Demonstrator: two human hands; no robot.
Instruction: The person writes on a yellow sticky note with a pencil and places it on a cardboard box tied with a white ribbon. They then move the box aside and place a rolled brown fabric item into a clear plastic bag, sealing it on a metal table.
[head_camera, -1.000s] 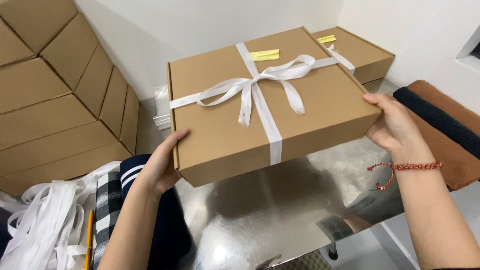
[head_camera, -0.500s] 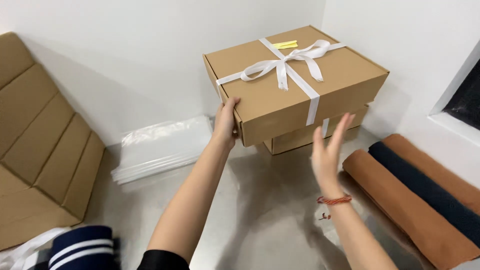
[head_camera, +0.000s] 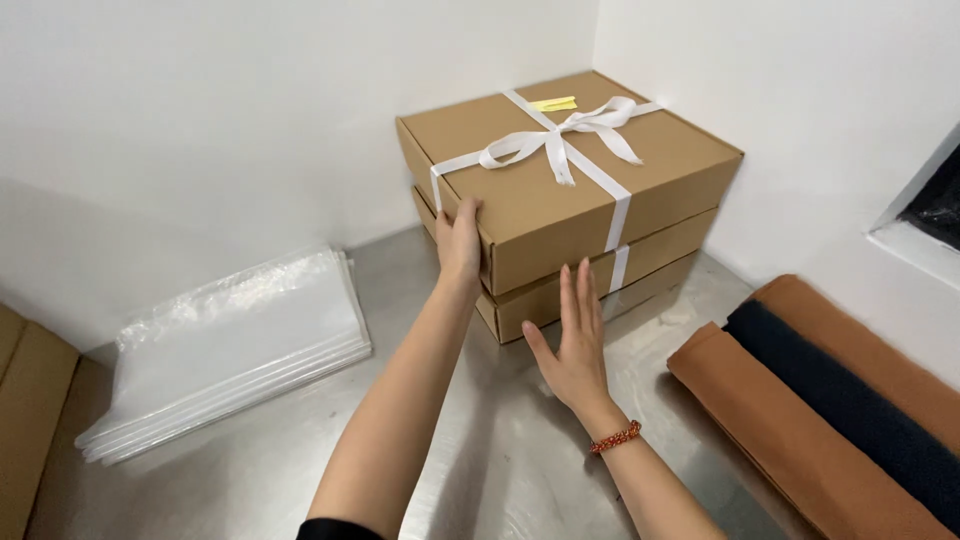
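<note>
My left hand (head_camera: 460, 240) presses the near corner of the ribboned top box (head_camera: 570, 175), stacked on a second box (head_camera: 560, 290) in the steel table's corner; my right hand (head_camera: 575, 345) hovers open, seemingly untouching. A one-sided push could skew the stack.

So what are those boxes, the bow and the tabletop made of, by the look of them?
Top box: matte brown cardboard, going by its folded flap edges.
Lower box: looks the same.
Ribbon: white, with a slight sheen; probably satin fabric.
Table: dull grey with soft reflections, likely stainless steel.
The left hand touches the top box.
</note>
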